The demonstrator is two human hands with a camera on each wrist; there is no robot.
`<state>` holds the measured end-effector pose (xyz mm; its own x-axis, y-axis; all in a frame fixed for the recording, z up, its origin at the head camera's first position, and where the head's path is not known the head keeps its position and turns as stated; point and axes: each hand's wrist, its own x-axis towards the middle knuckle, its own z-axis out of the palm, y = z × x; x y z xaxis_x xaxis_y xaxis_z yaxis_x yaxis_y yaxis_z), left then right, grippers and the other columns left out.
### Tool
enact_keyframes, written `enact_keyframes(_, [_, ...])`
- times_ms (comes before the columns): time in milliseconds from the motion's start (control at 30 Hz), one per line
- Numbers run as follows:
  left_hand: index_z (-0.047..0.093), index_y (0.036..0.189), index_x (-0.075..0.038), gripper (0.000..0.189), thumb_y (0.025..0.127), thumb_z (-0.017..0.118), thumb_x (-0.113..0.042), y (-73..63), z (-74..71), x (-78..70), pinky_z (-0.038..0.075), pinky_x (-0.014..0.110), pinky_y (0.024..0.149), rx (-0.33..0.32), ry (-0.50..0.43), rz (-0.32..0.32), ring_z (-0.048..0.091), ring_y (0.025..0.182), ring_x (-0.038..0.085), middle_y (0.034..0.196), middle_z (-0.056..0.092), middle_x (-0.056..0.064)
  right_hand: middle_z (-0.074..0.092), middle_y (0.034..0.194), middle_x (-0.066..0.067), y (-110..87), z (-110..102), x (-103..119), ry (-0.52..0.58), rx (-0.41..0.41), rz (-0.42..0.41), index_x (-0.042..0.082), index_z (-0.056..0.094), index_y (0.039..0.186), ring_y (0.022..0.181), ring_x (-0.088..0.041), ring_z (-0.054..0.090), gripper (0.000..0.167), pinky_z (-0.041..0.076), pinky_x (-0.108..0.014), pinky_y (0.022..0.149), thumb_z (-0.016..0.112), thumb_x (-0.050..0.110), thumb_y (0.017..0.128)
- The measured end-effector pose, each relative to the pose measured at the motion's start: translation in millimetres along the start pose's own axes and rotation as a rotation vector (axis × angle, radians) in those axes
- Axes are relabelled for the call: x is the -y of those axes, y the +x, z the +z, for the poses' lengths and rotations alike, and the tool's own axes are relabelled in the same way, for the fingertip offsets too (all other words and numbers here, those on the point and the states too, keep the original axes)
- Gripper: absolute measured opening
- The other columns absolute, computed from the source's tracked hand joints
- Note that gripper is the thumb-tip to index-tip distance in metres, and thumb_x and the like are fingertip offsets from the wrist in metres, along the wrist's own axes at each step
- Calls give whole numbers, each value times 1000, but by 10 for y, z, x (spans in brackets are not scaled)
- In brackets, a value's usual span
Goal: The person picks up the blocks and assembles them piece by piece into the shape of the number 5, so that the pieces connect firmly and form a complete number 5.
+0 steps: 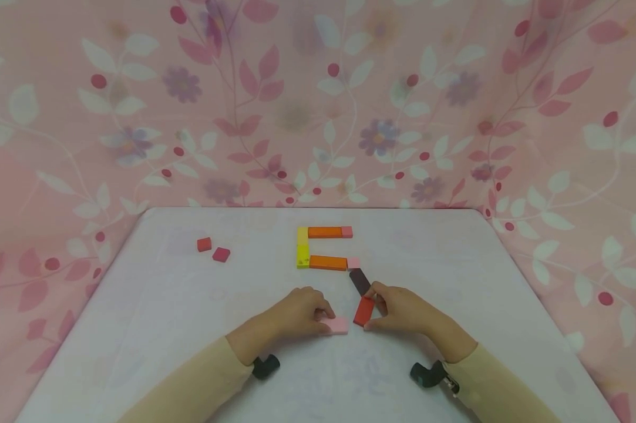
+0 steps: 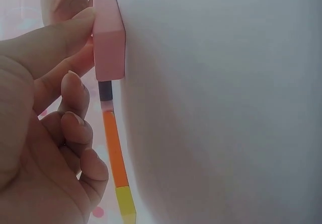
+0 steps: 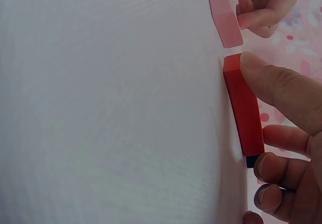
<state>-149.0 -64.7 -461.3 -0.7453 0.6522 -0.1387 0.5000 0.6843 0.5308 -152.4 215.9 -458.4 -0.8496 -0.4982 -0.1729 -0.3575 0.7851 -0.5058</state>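
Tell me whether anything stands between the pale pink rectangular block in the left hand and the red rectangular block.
Nothing visible does: a narrow gap over the white table separates the pale pink rectangular block, pinched by the left hand, from the red rectangular block, held by the right hand.

A white surface (image 1: 138,305) with rounded far corners narrows toward its far edge. Just behind that edge rises a pink hanging (image 1: 307,117), perhaps cloth, though its material is hard to make out; it also runs along the surface's left and right sides. Behind the surface its print shows pale leaves (image 1: 97,56), pink leaves (image 1: 270,61), dark red dots (image 1: 333,70) and purple flowers (image 1: 379,137). Soft, rather dim light lies evenly over the surface.
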Motion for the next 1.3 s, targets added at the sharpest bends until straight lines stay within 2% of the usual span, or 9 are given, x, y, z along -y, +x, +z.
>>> enact_keyframes(700, [78,108,-27,21,87,79,-32,40,33,-103,39,27,79,-1,-4,25,48,81,5,78,55,-18,55,74,4,10,19,-8,0,7,24,23,58,117,66,-10,51,58,43,-29,61,85,51,74])
enact_keyframes(1300, [77,106,-27,19,87,79,-32,18,6,-172,38,28,78,5,-11,0,48,81,5,77,54,-15,54,73,6,16,38,-32,-20,-9,-6,23,58,117,65,-8,50,59,43,-28,60,85,52,74])
